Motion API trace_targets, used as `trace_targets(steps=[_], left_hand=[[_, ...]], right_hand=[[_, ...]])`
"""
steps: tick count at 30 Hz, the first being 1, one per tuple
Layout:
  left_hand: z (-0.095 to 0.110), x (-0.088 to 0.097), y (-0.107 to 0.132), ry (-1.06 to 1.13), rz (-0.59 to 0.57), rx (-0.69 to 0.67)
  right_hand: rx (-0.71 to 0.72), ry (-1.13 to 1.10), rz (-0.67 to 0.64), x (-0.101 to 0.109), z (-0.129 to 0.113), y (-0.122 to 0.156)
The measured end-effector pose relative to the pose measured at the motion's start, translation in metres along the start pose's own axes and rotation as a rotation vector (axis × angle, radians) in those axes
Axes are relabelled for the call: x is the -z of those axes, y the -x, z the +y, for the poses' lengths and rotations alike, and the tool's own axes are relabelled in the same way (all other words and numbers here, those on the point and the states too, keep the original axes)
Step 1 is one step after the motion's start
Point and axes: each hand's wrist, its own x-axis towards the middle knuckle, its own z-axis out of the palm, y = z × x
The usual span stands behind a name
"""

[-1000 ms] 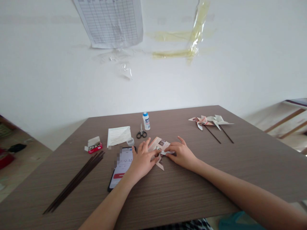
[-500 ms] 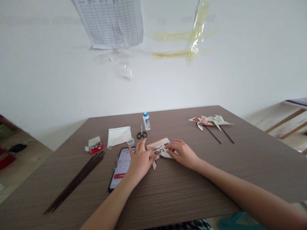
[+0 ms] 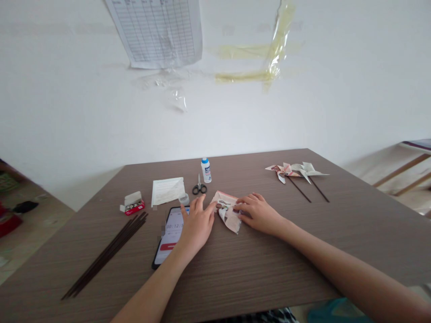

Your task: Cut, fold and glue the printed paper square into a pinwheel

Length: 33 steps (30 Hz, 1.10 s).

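Observation:
A piece of printed paper with corners folded inward [image 3: 230, 220] lies on the table between my hands, one pointed flap facing me. My left hand [image 3: 198, 222] is at its left edge with fingers spread, the fingertips on or beside the paper; its wrist passes over a phone [image 3: 168, 235] showing a running timer. My right hand [image 3: 257, 213] grips the paper's right side with bent fingers, which partly cover that edge. Beyond my left hand are black-handled scissors [image 3: 199, 188], a roll of clear tape [image 3: 183, 199] and a white bottle with a blue cap [image 3: 206, 170].
Two paper pinwheels on dark sticks [image 3: 284, 172] lie at the right rear. On the left are a bundle of dark sticks [image 3: 106, 255], an open red-and-white box of small metal pieces [image 3: 133, 204] and a stack of paper sheets [image 3: 167, 190]. A wall borders the table's far edge [image 3: 245, 154].
The folded paper has turned between my hands, so a flap now points towards me. My left thumb has drawn back from the paper's middle. My right hand has shifted only slightly.

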Motion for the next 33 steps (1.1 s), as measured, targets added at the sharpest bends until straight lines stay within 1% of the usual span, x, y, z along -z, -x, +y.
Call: trace_targets(steps=[6, 12, 17, 22, 25, 30, 33], left_hand=[[0.001, 0.001, 0.001, 0.089, -0.025, -0.048], [0.002, 0.0, 0.006, 0.071, 0.006, -0.076], [0.002, 0.0, 0.007, 0.068, -0.001, -0.086], [0.002, 0.0, 0.005, 0.071, -0.034, -0.085], [0.001, -0.002, 0.005, 0.067, -0.034, -0.079], [0.001, -0.003, 0.005, 0.068, -0.044, -0.089], [0.002, -0.001, 0.005, 0.058, -0.044, -0.083]], right_hand=[[0.002, 0.041, 0.04, 0.001, -0.006, 0.002], [0.093, -0.032, 0.058, -0.002, -0.006, 0.004], [0.004, -0.018, 0.029, -0.009, -0.014, 0.005], [-0.055, -0.007, 0.042, -0.012, -0.019, 0.004], [-0.08, -0.007, 0.044, -0.013, -0.02, 0.003], [-0.081, -0.005, 0.034, -0.014, -0.018, 0.001], [-0.026, -0.003, 0.015, -0.012, -0.012, 0.0]])
